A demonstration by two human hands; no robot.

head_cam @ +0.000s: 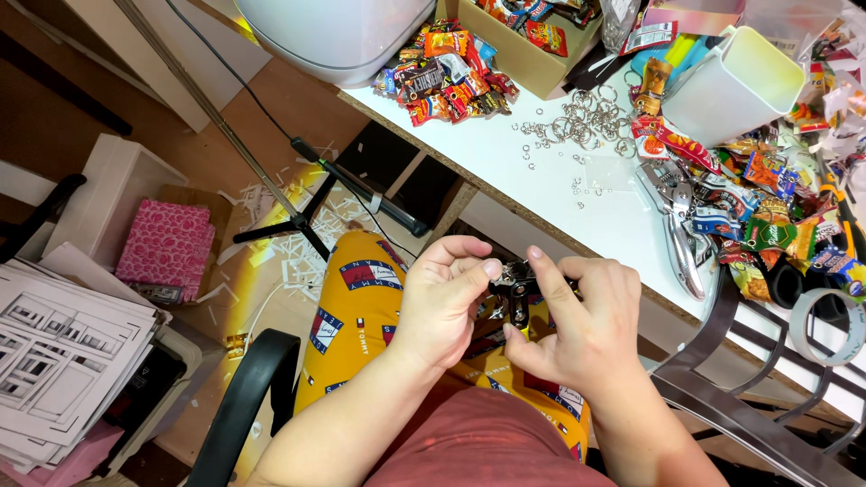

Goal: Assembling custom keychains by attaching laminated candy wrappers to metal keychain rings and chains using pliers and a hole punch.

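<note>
I see both hands working together just off the near edge of the white desk [505, 171], above a lap in yellow patterned cloth. The left hand [442, 302] is curled closed, thumb and forefinger pinching something too tiny to make out at their tips. The right hand [577, 329] is wrapped around a small dark metal hand tool [516, 287], forefinger laid along its top and thumb under it, so it grips that tool firmly. The tool sits between the two hands, its tip touching the left fingertips.

My judgement is that a fine piece is being fitted at the tool's nose, and doing it well calls for keeping the two hands braced against each other so the piece does not slip, and squeezing slowly. Holding it over the lap risks dropping the piece to the floor; working closer over the desk would be safer.

On the desk, well apart from the hands, lies a scatter of small silver metal rings [582, 122], and just right of them a pair of silver pliers with grey handles [677, 221]. A heap of miniature colourful snack-packet charms [446, 81] lies near the far edge, and a pale green square plastic container [735, 81] stands to the right.
</note>
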